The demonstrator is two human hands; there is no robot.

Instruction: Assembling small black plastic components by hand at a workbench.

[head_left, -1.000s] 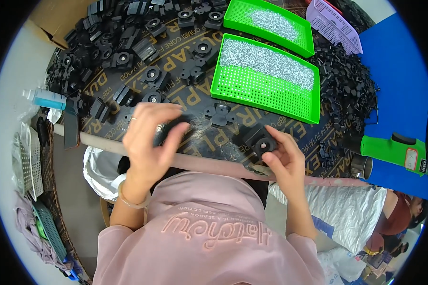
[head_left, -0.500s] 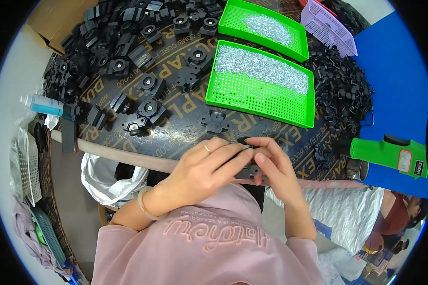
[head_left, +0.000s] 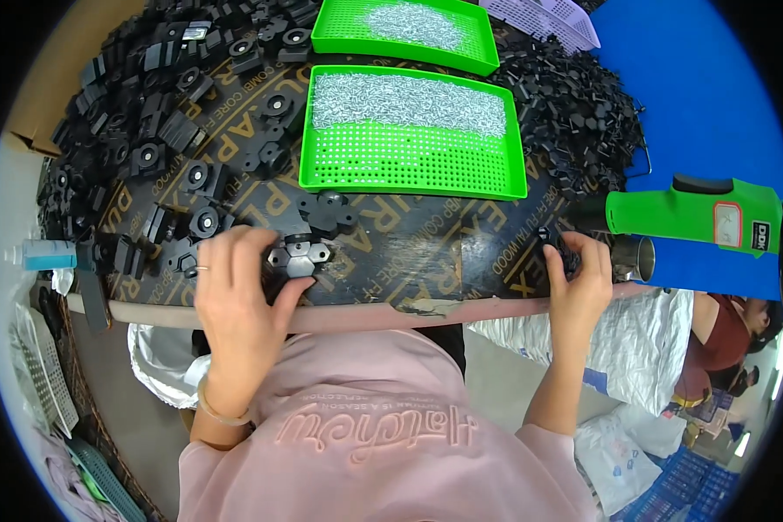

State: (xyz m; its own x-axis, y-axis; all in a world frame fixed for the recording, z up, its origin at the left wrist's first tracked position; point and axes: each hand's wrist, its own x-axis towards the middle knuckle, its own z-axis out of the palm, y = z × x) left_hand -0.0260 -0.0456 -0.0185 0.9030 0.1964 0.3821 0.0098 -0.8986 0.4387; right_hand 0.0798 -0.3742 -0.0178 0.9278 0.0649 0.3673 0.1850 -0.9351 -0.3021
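Note:
Near the table's front edge, my left hand point(head_left: 244, 291) curls round the left side of a black plastic part point(head_left: 301, 256) with hexagonal faces, its thumb along the near edge. A similar black part point(head_left: 326, 213) lies just beyond it. Far to the right, my right hand point(head_left: 583, 277) has its thumb and fingertips pinched in a little cluster of small black pieces point(head_left: 558, 245). Which piece the fingertips grip is partly hidden.
Two green trays point(head_left: 413, 184) hold silver screws or pins. Black block-like assemblies point(head_left: 148, 158) cover the left side; small black parts point(head_left: 570, 113) are heaped right. A green electric screwdriver point(head_left: 692, 213) and a metal cup point(head_left: 635, 258) stand at the right. A blue bottle point(head_left: 48, 255) is far left.
My hands have moved apart from the middle. The left has carried the black part leftward to the table; the right has reached right to the small black pieces. The view has shifted rightward.

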